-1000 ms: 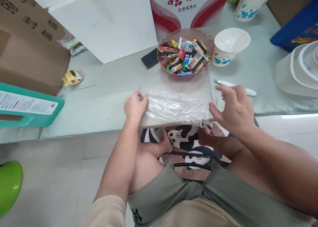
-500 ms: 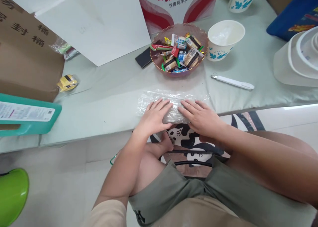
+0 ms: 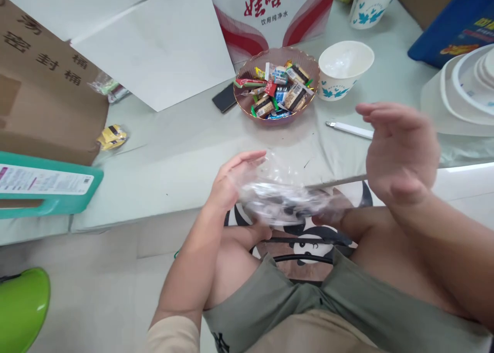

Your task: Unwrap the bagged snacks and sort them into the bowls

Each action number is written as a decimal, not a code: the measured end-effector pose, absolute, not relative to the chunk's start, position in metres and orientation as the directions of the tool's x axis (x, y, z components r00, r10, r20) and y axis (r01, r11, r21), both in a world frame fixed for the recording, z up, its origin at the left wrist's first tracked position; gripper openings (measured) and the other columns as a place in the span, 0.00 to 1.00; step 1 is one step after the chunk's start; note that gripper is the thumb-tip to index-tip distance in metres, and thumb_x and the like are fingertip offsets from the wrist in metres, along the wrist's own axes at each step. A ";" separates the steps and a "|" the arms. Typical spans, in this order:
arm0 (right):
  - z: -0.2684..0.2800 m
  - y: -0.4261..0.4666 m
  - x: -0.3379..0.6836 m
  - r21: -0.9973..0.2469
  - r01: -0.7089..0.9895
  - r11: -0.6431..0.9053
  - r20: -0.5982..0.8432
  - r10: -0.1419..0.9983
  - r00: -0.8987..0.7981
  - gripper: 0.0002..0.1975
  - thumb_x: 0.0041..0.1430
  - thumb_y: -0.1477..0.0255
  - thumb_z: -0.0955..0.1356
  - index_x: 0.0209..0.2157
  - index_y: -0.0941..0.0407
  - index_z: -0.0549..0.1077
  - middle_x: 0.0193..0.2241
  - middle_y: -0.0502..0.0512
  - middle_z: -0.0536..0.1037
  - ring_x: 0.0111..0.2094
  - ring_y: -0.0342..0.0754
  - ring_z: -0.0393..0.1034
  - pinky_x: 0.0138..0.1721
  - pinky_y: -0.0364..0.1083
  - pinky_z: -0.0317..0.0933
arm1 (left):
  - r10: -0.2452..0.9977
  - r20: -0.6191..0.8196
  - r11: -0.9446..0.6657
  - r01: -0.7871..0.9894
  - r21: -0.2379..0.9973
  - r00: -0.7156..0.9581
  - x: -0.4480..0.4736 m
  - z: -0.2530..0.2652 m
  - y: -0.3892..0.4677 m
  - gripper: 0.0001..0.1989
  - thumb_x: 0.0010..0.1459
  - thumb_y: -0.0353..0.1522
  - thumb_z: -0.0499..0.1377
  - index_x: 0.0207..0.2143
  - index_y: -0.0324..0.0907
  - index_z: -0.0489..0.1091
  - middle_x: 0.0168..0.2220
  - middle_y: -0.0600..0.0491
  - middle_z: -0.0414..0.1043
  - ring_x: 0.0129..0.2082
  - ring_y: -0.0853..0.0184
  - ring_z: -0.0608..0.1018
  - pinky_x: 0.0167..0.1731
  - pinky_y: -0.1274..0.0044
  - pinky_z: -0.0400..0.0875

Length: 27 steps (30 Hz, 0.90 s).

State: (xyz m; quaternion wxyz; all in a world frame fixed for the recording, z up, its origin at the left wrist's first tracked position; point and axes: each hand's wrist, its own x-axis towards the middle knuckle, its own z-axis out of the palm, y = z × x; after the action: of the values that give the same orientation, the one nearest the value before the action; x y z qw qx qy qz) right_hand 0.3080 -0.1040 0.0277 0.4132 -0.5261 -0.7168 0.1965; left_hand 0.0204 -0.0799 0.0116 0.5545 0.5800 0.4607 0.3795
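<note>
A crinkled clear plastic bag, smeared by motion, hangs in front of the table's edge above my lap. My left hand grips its left end, with the fingers partly behind the film. My right hand is raised on the right, apart from the bag, palm turned inward and fingers spread from the thumb with nothing in them. Behind that hand lies a white utility knife, its handle end hidden. A pink glass bowl of wrapped snacks stands farther back.
Beside the bowl stands a white paper cup, with another paper cup behind. A white plastic container is at right. Cardboard boxes, a dark phone and a teal jug occupy the left and back.
The plastic bag has left the tabletop and come toward me in my left hand. My right hand has let it go and moved up and to the right.
</note>
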 end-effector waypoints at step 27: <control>0.003 -0.092 0.271 -0.916 0.367 0.159 0.022 0.936 -0.351 0.29 0.50 0.71 0.71 0.56 0.52 0.68 0.41 0.55 0.80 0.30 0.47 0.73 0.32 0.48 0.68 | 0.837 -0.414 0.493 -0.167 0.854 0.359 0.042 0.014 -0.075 0.19 0.54 0.42 0.67 0.44 0.41 0.74 0.25 0.55 0.74 0.21 0.70 0.74 0.23 0.78 0.71</control>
State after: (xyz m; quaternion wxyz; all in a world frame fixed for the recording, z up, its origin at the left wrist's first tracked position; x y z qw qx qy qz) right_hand 0.2706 -0.0919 0.0027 0.3196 -0.4717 -0.6910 0.4449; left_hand 0.0420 -0.0747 0.0140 0.7364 0.3703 0.4522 0.3408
